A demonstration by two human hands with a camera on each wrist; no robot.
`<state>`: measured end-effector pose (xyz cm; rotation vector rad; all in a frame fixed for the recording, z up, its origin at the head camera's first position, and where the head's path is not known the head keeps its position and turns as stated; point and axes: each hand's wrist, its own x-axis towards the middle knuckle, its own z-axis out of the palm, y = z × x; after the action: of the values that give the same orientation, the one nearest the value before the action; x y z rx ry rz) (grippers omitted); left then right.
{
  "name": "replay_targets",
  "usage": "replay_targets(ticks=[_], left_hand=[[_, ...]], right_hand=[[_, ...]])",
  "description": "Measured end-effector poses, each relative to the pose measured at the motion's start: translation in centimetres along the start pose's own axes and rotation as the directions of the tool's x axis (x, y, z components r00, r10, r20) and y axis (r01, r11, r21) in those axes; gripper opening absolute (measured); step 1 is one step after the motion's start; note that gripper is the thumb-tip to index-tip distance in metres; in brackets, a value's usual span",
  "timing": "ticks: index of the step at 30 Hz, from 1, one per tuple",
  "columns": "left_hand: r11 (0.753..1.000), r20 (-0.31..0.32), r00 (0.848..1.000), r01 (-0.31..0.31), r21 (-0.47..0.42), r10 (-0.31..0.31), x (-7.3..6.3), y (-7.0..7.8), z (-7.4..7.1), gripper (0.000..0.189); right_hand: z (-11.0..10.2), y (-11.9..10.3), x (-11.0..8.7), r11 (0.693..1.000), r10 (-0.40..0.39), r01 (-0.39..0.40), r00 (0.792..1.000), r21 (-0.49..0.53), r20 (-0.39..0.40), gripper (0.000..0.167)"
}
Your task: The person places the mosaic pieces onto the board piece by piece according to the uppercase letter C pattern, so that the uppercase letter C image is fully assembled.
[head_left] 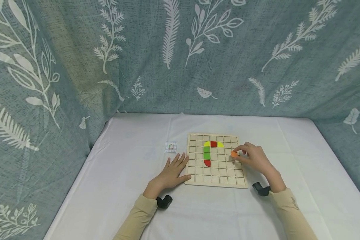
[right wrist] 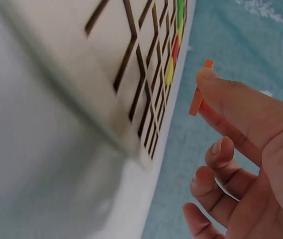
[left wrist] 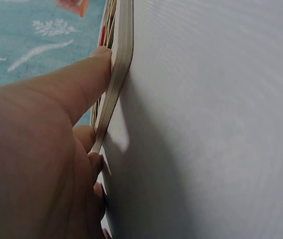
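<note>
My right hand (head_left: 256, 159) pinches a flat orange tile (head_left: 234, 154) between thumb and forefinger, above the right part of a wooden grid board (head_left: 216, 185). In the right wrist view the orange tile (right wrist: 196, 102) appears edge-on, apart from the board; the other fingers are loosely bent. My left hand (head_left: 169, 175) lies spread at the board's left side, with its thumb (left wrist: 99, 64) touching the edge. In the grid sit a red square tile (head_left: 213, 144) between two yellow rounded tiles (head_left: 220, 144), two green tiles (head_left: 207, 155) and a red rounded tile (head_left: 207, 163).
A small card (head_left: 171, 147) printed with a coloured grid pattern lies left of the board. White cloth (head_left: 123, 160) covers the table. A blue-green leaf-patterned curtain (head_left: 156, 90) hangs behind and at both sides. Black wrist cameras (head_left: 164, 202) are worn on both wrists.
</note>
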<state>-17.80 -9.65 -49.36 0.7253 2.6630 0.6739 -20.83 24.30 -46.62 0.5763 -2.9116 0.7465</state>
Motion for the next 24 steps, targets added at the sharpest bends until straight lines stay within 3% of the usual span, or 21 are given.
replay_targets(ticks=[24], left_hand=[[1.0, 0.008, 1.0, 0.009, -0.006, -0.008, -0.1, 0.2, -0.1, 0.07]], right_hand=[[3.5, -3.2, 1.0, 0.998, -0.052, 0.048, 0.996, 0.047, 0.077, 0.024]])
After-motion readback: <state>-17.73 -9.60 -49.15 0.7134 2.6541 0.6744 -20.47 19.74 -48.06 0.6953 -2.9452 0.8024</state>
